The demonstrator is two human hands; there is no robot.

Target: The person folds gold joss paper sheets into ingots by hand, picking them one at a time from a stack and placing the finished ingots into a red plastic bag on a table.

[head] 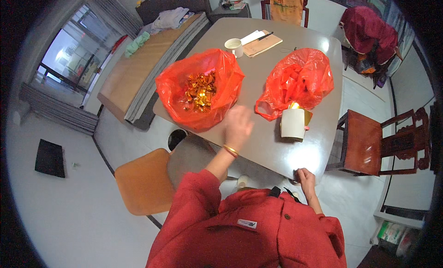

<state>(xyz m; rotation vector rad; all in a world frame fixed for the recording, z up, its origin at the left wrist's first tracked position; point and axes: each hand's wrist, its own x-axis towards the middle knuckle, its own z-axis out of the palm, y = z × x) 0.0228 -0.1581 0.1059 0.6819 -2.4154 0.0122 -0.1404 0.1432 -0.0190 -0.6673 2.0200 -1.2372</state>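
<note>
My left hand (238, 126), blurred, with a gold-coloured bangle at its wrist, is over the table (256, 136) just right of an open red plastic bag (166, 84). Folded gold foil pieces (200, 93) lie inside that bag. Whether the hand holds anything is not clear. At the table's near right edge is my right hand (305, 179), its fingers curled; what lies between them cannot be made out. Farther up stands a stack of pale sheets (292, 124) with gold foil at its back, touching or close to a second red plastic bag (313, 74).
A white mug (234, 47), a brown notebook (263, 43) and a black pen (265, 36) are at the table's far side. A wooden armchair (363, 143) stands to the right. An orange-brown seat (143, 181) and a bed with a bare mattress (148, 64) are on the left.
</note>
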